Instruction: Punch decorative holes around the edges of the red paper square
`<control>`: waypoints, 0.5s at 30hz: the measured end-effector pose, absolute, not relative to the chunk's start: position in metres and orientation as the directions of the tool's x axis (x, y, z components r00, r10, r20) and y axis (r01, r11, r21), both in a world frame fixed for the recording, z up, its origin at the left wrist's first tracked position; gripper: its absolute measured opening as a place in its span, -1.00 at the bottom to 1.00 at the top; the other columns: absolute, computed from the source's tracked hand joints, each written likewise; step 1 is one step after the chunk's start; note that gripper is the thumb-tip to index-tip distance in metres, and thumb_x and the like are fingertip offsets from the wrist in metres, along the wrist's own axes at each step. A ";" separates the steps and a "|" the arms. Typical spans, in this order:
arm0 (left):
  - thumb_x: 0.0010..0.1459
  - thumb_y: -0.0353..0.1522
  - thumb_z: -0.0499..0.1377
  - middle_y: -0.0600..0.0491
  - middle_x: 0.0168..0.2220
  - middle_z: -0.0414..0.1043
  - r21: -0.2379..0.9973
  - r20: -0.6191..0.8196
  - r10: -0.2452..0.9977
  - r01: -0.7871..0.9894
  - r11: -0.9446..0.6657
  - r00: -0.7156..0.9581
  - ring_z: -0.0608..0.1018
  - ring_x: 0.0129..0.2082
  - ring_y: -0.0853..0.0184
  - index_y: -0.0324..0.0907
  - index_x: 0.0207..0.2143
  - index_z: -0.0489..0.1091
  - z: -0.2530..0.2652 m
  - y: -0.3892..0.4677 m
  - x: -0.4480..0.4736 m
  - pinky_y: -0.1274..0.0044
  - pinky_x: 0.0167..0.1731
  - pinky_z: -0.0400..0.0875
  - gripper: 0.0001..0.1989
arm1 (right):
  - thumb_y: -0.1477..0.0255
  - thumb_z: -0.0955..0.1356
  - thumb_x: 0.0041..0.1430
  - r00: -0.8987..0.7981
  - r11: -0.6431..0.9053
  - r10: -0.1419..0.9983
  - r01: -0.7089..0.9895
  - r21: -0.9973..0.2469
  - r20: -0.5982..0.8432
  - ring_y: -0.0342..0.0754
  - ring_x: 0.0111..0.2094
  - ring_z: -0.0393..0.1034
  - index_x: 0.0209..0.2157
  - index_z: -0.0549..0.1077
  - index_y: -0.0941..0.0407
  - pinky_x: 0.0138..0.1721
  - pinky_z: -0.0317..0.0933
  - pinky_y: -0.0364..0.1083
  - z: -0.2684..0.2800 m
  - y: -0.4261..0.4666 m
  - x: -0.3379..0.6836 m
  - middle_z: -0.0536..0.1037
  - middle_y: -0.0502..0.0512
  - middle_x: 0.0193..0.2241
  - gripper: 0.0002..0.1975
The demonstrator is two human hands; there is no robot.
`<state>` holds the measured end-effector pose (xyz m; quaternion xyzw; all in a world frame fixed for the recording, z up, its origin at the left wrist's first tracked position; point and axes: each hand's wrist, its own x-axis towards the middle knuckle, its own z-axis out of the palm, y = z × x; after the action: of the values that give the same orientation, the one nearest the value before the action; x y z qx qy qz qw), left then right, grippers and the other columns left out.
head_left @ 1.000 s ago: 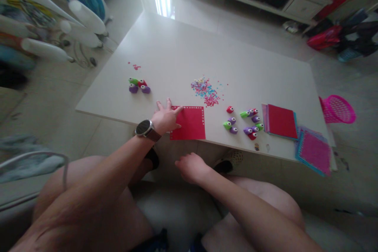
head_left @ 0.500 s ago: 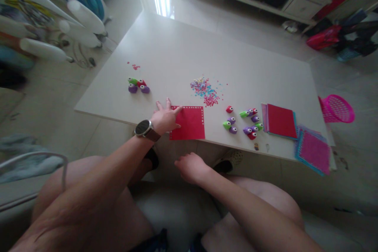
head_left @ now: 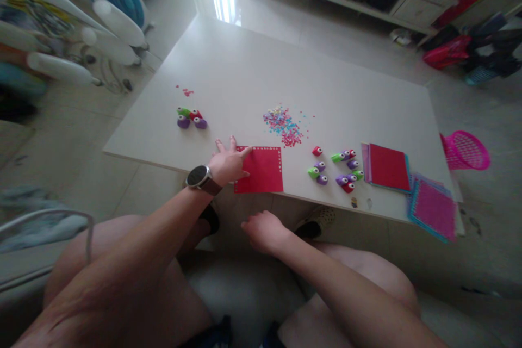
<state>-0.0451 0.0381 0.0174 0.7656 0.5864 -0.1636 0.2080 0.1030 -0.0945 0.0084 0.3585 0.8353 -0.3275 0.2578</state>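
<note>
A square of red paper (head_left: pixel 263 171) lies at the table's front edge, its lower part reaching over that edge. Small white marks or holes line its top, its left side and the upper part of its right side. My left hand (head_left: pixel 229 166), with a watch (head_left: pixel 198 176) on the wrist, rests spread on the paper's left side and the tabletop beside it. Below the table edge, apart from the paper, is my right hand (head_left: pixel 265 231). Its fingers are curled under, so I cannot see whether anything is inside.
Small pink, blue and pale paper bits (head_left: pixel 285 126) lie behind the paper. Little green, purple and red pieces with white round spots stand left (head_left: pixel 191 118) and right (head_left: pixel 346 171). Farther right are red-topped sheets (head_left: pixel 389 167), pink and blue sheets (head_left: pixel 433 207) and a pink basket (head_left: pixel 468 150).
</note>
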 end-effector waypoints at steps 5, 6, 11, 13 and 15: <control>0.27 -0.06 0.34 -0.33 0.62 -0.28 0.134 -0.499 0.830 0.968 -0.212 0.251 0.04 0.49 -0.64 0.10 0.56 0.02 0.020 0.037 -0.044 -0.19 0.21 0.41 -0.07 | 0.55 0.37 0.40 -0.603 0.545 0.421 0.765 -0.343 -0.678 0.17 0.00 0.59 0.01 0.62 0.14 0.04 0.38 0.02 0.008 -0.094 0.104 0.68 0.26 -0.04 -0.76; 0.26 -0.06 0.35 -0.33 0.62 -0.26 0.138 -0.497 0.831 0.968 -0.209 0.250 0.04 0.48 -0.65 0.09 0.56 0.03 0.020 0.037 -0.044 -0.20 0.22 0.39 -0.07 | 0.55 0.36 0.40 -0.605 0.544 0.425 0.765 -0.344 -0.673 0.17 0.00 0.60 0.01 0.63 0.14 0.03 0.38 0.02 0.008 -0.094 0.103 0.68 0.26 -0.04 -0.76; 0.26 -0.07 0.36 -0.36 0.62 -0.33 0.142 -0.499 0.831 0.969 -0.202 0.246 0.02 0.48 -0.68 0.09 0.56 0.03 0.018 0.038 -0.044 -0.22 0.20 0.39 -0.06 | 0.57 0.38 0.39 -0.610 0.533 0.442 0.768 -0.354 -0.658 0.18 0.00 0.60 0.01 0.63 0.18 0.03 0.38 0.04 0.010 -0.095 0.103 0.68 0.26 -0.05 -0.76; 0.27 -0.08 0.35 -0.36 0.62 -0.38 0.139 -0.497 0.830 0.968 -0.211 0.252 0.04 0.48 -0.67 0.09 0.57 0.02 0.020 0.038 -0.044 -0.21 0.20 0.40 -0.07 | 0.56 0.38 0.39 -0.607 0.536 0.430 0.767 -0.352 -0.668 0.18 0.01 0.59 0.02 0.62 0.17 0.04 0.38 0.04 0.011 -0.094 0.102 0.68 0.25 -0.03 -0.76; 0.27 -0.08 0.34 -0.35 0.63 -0.41 0.130 -0.494 0.832 0.967 -0.217 0.253 0.05 0.48 -0.66 0.09 0.57 0.02 0.021 0.038 -0.044 -0.18 0.22 0.40 -0.08 | 0.54 0.37 0.41 -0.608 0.542 0.409 0.762 -0.355 -0.680 0.18 0.02 0.59 0.05 0.61 0.17 0.05 0.39 0.05 0.012 -0.093 0.102 0.67 0.25 -0.02 -0.75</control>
<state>-0.0443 0.0375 0.0210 0.7633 0.5892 -0.1617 0.2101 0.1018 -0.0935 0.0118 0.3504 0.8355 -0.3256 0.2705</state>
